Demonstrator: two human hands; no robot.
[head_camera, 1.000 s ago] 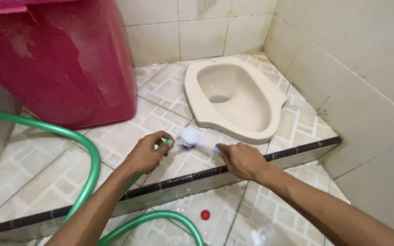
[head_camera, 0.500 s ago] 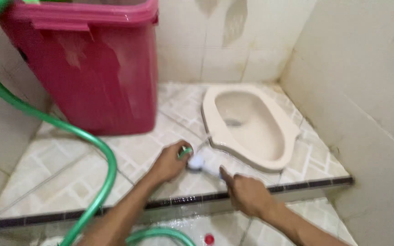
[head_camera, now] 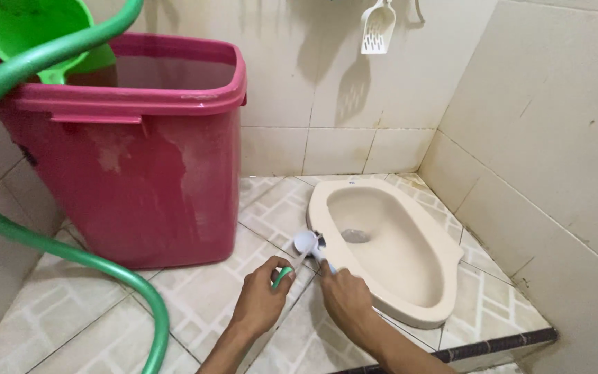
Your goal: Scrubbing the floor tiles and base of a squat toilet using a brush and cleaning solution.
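L hand (head_camera: 261, 305) grip closed on green hose (head_camera: 70, 260) end at 6 o'clock; R hand (head_camera: 344, 299) grip closed on white brush (head_camera: 307, 244), head touching the squat toilet (head_camera: 389, 253) rim at its near-left edge. Red bin (head_camera: 147, 173) at 10 o'clock, tiled floor (head_camera: 271, 215) open btwn bin & toilet.

We see view lifted: red tub (head_camera: 140, 159) now shows full rim, green dipper (head_camera: 36, 34) inside, white scoop (head_camera: 378, 28) on wall. Both hands moved from step edge toward squat toilet (head_camera: 389, 242). Right hand (head_camera: 346, 299) brings brush (head_camera: 307, 242) up against toilet's front rim. Left hand (head_camera: 261, 303) follows with green hose (head_camera: 70, 260) end, now beside brush. Red cap on lower floor gone from frame.
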